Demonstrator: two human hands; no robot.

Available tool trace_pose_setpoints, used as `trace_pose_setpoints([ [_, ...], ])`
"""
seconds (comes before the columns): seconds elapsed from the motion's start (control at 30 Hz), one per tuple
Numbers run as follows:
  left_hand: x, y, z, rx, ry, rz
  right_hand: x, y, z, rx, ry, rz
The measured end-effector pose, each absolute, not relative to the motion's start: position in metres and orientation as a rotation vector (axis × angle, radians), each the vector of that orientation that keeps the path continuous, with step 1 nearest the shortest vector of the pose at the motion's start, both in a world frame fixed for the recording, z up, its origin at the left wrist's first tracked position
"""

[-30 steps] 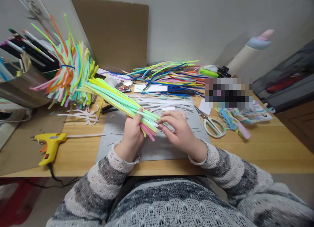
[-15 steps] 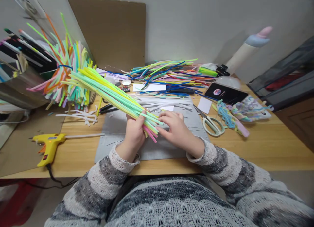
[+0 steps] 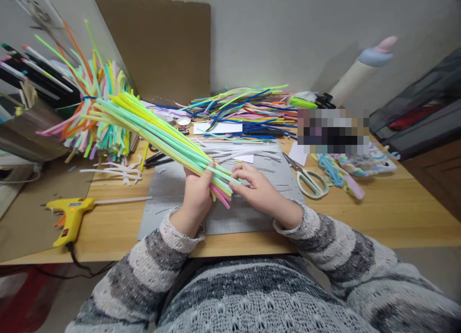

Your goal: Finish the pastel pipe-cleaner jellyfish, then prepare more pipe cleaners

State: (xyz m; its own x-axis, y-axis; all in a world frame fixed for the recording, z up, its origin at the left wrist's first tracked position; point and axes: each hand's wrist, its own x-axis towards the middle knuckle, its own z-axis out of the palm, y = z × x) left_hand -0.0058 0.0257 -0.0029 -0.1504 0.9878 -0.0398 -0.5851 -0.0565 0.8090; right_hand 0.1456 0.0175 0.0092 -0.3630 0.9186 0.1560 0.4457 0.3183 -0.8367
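A long bundle of yellow, mint green and pink fuzzy stems point(image 3: 169, 143) slants over the grey mat point(image 3: 216, 222), its lower end to the right. Wrapped round the bundle near that end is my left hand point(image 3: 198, 194), thumb on top. My right hand point(image 3: 257, 189) pinches the tip of a mint green stem at the lower right end of the bundle. White stems point(image 3: 245, 152) lie on the mat behind my hands. A large tied bundle of mixed stems point(image 3: 111, 102) stands at the left.
A yellow glue gun point(image 3: 70, 218) rests at the left, its cord over the table edge point(image 3: 118, 251). Scissors point(image 3: 313, 184) lie right of the mat. Loose coloured stems point(image 3: 245, 107) are heaped at the back, and a cardboard sheet point(image 3: 162, 50) leans on the wall.
My right fingers have closed in on the tip of a mint green stem. The left hand keeps its hold. The whole view has shifted slightly.
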Motion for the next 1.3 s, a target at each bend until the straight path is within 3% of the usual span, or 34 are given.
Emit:
trace_pose_setpoints([
  [0.47, -0.003, 0.026, -0.008, 0.635, 0.852, 1.573, 0.136, 0.01, 0.006, -1.294, -2.062, 0.624],
  [0.73, -0.002, 0.022, -0.003, 0.662, 0.859, 1.499, 0.145, 0.024, 0.002, -1.029, -1.521, 1.531],
  [0.83, -0.002, 0.021, -0.004, 0.69, 0.907, 1.5, 0.146, 0.025, 0.003, -0.996, -1.447, 1.635],
  [0.93, -0.002, 0.022, -0.008, 0.7, 0.935, 1.506, 0.145, 0.023, 0.004, -1.036, -1.693, 1.444],
  [1.1, -0.004, 0.028, -0.008, 0.688, 0.88, 1.584, 0.142, 0.015, 0.009, -1.19, -2.086, 0.802],
  [1.3, -0.016, 0.04, 0.001, 0.607, 0.879, 1.856, 0.147, 0.015, 0.014, -1.276, -2.18, 0.638],
])
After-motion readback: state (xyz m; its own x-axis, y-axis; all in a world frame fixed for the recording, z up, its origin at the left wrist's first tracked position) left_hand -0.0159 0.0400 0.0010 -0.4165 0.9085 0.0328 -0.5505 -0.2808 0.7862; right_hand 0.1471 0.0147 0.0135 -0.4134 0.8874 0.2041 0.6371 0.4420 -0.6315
